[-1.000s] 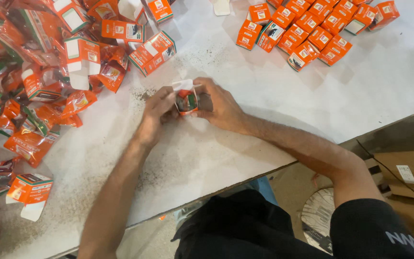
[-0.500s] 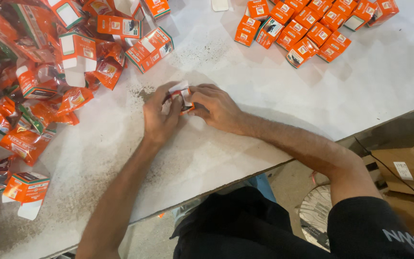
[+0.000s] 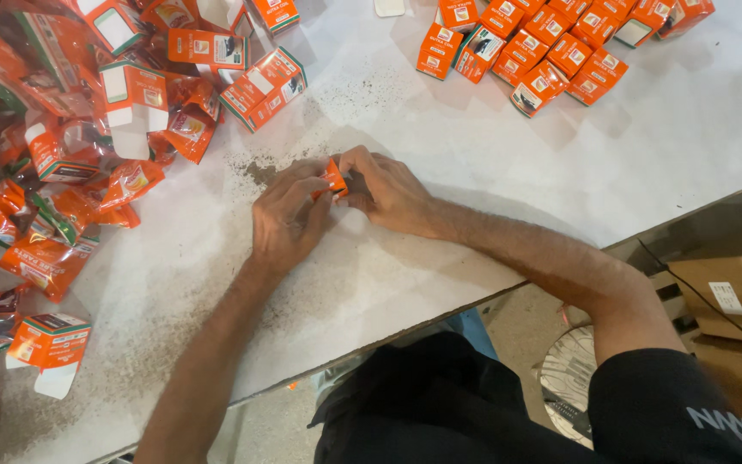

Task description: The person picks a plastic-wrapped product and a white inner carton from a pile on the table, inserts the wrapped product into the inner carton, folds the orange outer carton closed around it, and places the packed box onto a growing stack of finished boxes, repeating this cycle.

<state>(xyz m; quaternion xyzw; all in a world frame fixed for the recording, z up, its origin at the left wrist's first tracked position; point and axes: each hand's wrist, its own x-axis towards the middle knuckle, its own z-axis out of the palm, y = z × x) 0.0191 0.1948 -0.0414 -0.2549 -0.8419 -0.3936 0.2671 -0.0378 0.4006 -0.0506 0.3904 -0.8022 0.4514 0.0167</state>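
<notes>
Small orange box [image 3: 333, 178], pinched between left hand [image 3: 285, 215], right hand [image 3: 388, 189]

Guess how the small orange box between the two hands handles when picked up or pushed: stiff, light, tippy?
Probably light: the small orange box sits pinched between fingertips of the left hand and right hand. Likely thin card that dents if squeezed, like the open-flapped cartons nearby. Flat faces suggest it slides on the white table, not rolls.

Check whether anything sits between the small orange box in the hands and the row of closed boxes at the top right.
Nothing visible does. The small orange box is held by the left hand and right hand; bare white table lies between it and the closed boxes.
</notes>
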